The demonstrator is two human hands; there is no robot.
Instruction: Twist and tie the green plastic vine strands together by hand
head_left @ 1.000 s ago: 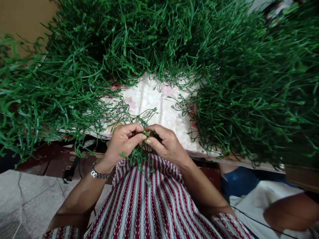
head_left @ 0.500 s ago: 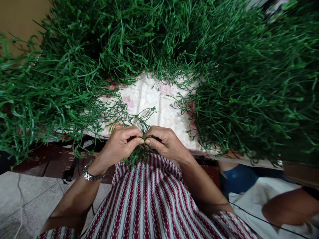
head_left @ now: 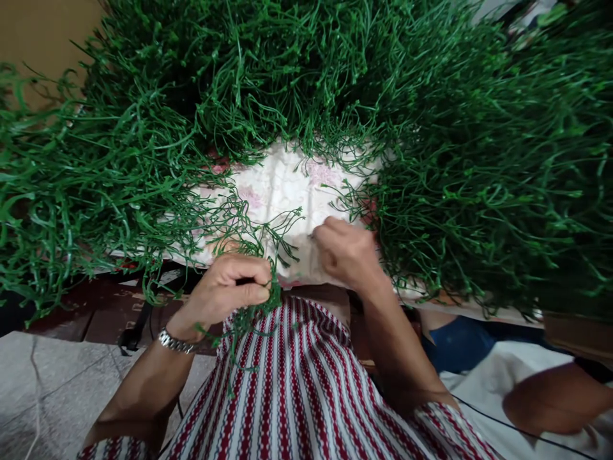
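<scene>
Beige wall [head_left: 48,29] shows at the far left corner, and a white cloth printed with pink and red flowers [head_left: 287,185] covers the work surface in front of the person. At the near edge of that cloth, over the lap, is a small bundle of thin green plastic-looking stems [head_left: 274,287]. Its long axis slants from the fingertips down and leftward towards the body, with forked tips drooping loosely at the lower end. Other strands lie on the cloth just beyond; where they part from the bundle cannot be told.

Left hand [head_left: 232,284] pinches the bundle between thumb and curled forefinger, its back turned outward and its forearm coming in diagonally from the lower left. A silver metal-link watch [head_left: 176,343] circles that wrist. Right hand [head_left: 348,252] is apart from it, raised over the cloth with knuckles forward and fingers curled in; whether they grip something small cannot be told.

Around the cloth, dense heaps of dark green stems [head_left: 488,198] rise on the left, far and right sides, some tips overhanging the near edge. Below are the red, white and navy striped garment [head_left: 287,377], grey tiled floor [head_left: 71,390] and, at right, another person's blue clothing [head_left: 462,345].
</scene>
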